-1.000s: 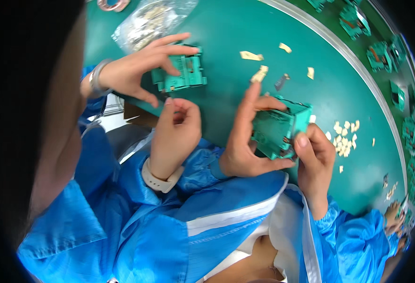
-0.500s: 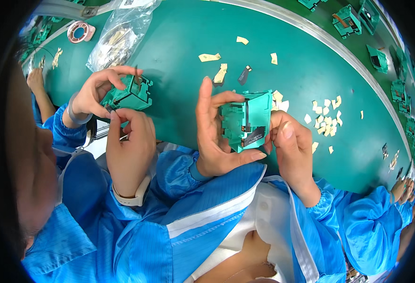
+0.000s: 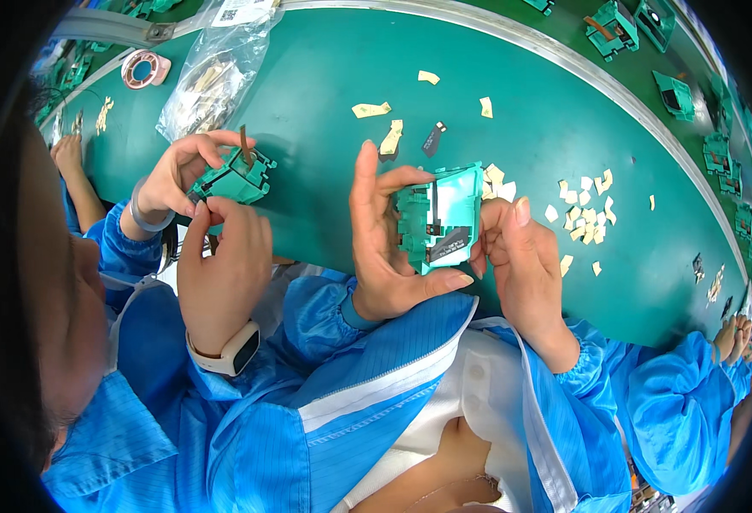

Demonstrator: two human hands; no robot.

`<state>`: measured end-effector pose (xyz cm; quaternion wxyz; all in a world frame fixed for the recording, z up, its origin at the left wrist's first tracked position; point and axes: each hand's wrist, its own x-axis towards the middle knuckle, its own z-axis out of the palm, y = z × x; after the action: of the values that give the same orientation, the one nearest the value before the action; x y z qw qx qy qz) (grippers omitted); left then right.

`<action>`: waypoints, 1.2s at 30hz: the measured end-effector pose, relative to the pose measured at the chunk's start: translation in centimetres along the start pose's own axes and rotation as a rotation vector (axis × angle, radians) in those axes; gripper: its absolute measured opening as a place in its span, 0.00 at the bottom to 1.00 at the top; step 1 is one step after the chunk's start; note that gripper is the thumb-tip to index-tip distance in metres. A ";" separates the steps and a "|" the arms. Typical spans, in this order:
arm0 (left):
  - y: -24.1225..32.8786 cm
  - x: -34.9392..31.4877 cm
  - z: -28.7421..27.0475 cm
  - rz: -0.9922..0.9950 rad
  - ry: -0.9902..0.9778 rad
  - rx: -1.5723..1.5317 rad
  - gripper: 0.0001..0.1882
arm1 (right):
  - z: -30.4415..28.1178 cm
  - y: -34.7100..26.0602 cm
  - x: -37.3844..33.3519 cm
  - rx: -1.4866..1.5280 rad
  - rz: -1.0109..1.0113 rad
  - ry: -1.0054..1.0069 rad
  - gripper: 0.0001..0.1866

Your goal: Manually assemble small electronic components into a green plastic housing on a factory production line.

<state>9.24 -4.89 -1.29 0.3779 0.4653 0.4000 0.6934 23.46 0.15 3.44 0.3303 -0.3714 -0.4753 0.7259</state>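
Note:
My left hand [image 3: 378, 235] grips a green plastic housing [image 3: 453, 201] from its left side, fingers over the top and thumb along the bottom. Inside the housing lies a black flexible strip [image 3: 451, 245] with small pale print, near the lower wall. My right hand [image 3: 526, 269] is curled at the housing's right edge, its fingertips against that wall and partly hidden behind it; the thumb points up. Several cream paper pieces [image 3: 494, 181] lie just beyond the housing. Past my left hand are a loose black strip [image 3: 434, 138] and a cream piece [image 3: 391, 137].
On the left a co-worker's hands [image 3: 222, 265] hold another green housing [image 3: 237, 178] with a brown strip sticking up. A clear bag [image 3: 218, 81] and a tape roll [image 3: 145, 68] lie behind. More cream scraps [image 3: 588, 218] are on the right. Green housings [image 3: 674, 96] stand beyond the metal rail.
My hands and the housing have shifted slightly left, and the housing has turned a little. My left-hand grip stays the same. The co-worker's near hand and watch have moved slightly left.

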 end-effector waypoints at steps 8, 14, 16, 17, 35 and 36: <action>0.2 -0.1 0.0 -0.065 0.024 -0.045 0.67 | 0.6 -0.5 0.4 -0.081 0.015 0.000 0.18; 0.0 0.0 0.2 -0.065 0.025 -0.063 0.67 | 0.6 -0.2 0.3 -0.026 0.038 0.056 0.20; 0.1 0.0 0.1 -0.062 0.017 -0.043 0.67 | 0.6 -0.2 0.3 -0.016 0.040 0.061 0.20; 0.1 0.0 0.0 -0.059 0.011 -0.021 0.67 | 0.6 -0.4 0.3 -0.019 0.027 0.052 0.18; 0.3 -0.4 0.3 -0.068 0.056 -0.020 0.65 | 1.1 -0.7 -0.1 0.006 0.039 -0.041 0.11; 0.2 -0.4 0.3 -0.068 0.055 -0.022 0.65 | 1.2 -0.8 -0.1 0.005 0.038 -0.039 0.11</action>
<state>9.62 -5.25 -1.12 0.3953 0.4281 0.4180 0.6970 22.62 -0.18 4.49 0.3079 -0.3656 -0.4727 0.7404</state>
